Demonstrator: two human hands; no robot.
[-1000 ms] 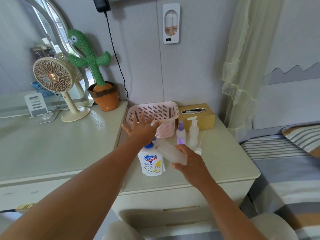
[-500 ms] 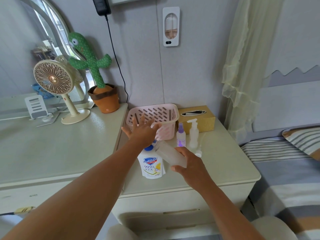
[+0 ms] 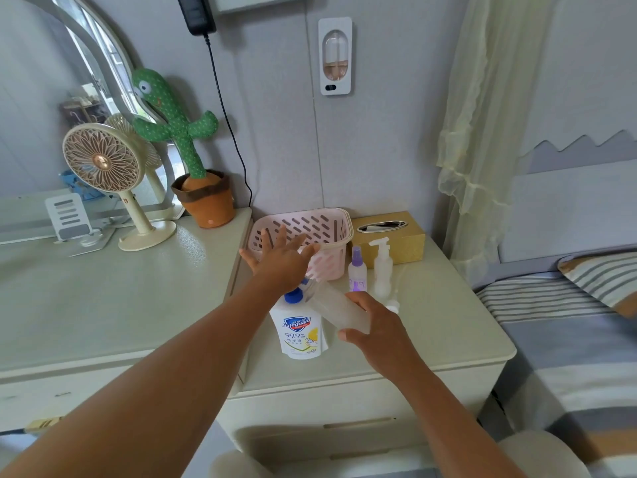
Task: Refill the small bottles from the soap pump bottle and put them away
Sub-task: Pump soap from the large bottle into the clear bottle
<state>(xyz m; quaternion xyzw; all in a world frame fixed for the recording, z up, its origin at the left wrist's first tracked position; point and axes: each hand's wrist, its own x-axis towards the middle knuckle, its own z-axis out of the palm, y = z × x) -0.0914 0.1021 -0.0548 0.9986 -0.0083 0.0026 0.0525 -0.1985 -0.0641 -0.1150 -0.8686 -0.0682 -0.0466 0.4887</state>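
Two hands are sharing this step. The right hand (image 3: 379, 326) is making the grip: fingers and thumb are curling round a clear small bottle (image 3: 341, 308), holding it tilted with its mouth up against the spout of the soap pump bottle (image 3: 300, 332). The left hand (image 3: 279, 260) is gripping nothing; its fingers are spreading flat and the palm is lying on the blue pump head.

The soap bottle is standing on the desk (image 3: 431, 322), just in front of the pink basket (image 3: 331, 219). Beside the basket, a purple spray bottle (image 3: 357, 274) and a white pump bottle (image 3: 382, 267) are standing upright.

Filling looks under way; how much soap is inside I cannot tell. Next, I judge, the palm needs firm, even presses with mouth and spout lined up, or soap will be running down the outside.
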